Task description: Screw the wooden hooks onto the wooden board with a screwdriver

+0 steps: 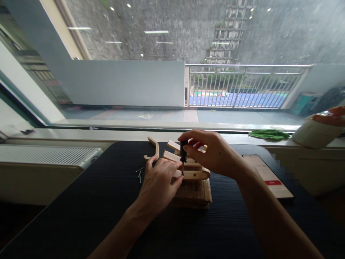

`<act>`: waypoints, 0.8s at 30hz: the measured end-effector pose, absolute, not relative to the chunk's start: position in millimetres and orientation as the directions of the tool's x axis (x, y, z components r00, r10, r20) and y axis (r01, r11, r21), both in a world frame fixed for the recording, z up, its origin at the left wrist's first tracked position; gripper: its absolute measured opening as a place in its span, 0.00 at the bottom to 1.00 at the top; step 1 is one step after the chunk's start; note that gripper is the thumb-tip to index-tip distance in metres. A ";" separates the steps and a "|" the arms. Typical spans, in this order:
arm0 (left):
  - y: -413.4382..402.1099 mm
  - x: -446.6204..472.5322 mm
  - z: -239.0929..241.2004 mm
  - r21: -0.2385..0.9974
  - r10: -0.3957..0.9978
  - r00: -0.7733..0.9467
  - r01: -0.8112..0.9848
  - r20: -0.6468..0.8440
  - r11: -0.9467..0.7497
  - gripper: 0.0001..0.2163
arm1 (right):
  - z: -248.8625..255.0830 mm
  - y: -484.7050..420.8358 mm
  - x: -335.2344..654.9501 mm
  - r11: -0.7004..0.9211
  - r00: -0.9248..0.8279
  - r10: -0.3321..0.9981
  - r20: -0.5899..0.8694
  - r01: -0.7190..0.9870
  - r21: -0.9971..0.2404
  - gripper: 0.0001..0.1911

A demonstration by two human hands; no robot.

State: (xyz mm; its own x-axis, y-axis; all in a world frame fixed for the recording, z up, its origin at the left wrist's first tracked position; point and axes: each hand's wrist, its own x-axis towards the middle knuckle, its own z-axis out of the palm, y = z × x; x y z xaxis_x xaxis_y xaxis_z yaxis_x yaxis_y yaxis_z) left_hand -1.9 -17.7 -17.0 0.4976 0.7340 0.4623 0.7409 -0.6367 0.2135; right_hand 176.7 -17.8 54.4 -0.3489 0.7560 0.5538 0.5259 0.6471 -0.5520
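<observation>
My right hand [212, 153] grips the black handle of a small screwdriver [183, 151], held upright. Its metal shaft points down at a hole or screw near the front edge of a light wooden frame [198, 175] made of several slats. Pressed on the left part of that frame, my left hand [161, 176] has its fingers around the wood close to the screwdriver tip. Underneath, a folded piece of brown cardboard [196, 196] props the frame up. A loose bent wooden piece [156, 146] lies just beyond my left hand, and several screws [139, 173] rest to its left.
The black table [107, 201] stands against a window sill [129, 135]. A phone [265, 174] with a lit screen lies at the right. On the sill are a green cloth [269, 134] and a white container [319, 131]. A radiator [48, 154] is at the left.
</observation>
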 end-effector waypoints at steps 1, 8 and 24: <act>-17.5 -1.9 -17.2 0.214 0.732 0.497 0.740 0.466 -0.638 0.10 | 54.7 -18.2 177.2 0.649 -0.350 0.754 0.555 0.526 -0.550 0.12; -14.5 -3.1 -17.9 0.256 0.724 0.469 0.720 0.506 -0.645 0.08 | 55.5 -20.4 178.9 0.643 -0.345 0.759 0.553 0.530 -0.552 0.14; -3.4 -4.7 -5.8 0.607 0.831 0.429 0.570 0.354 -0.553 0.11 | 55.2 -20.0 178.3 0.650 -0.364 0.754 0.548 0.538 -0.537 0.15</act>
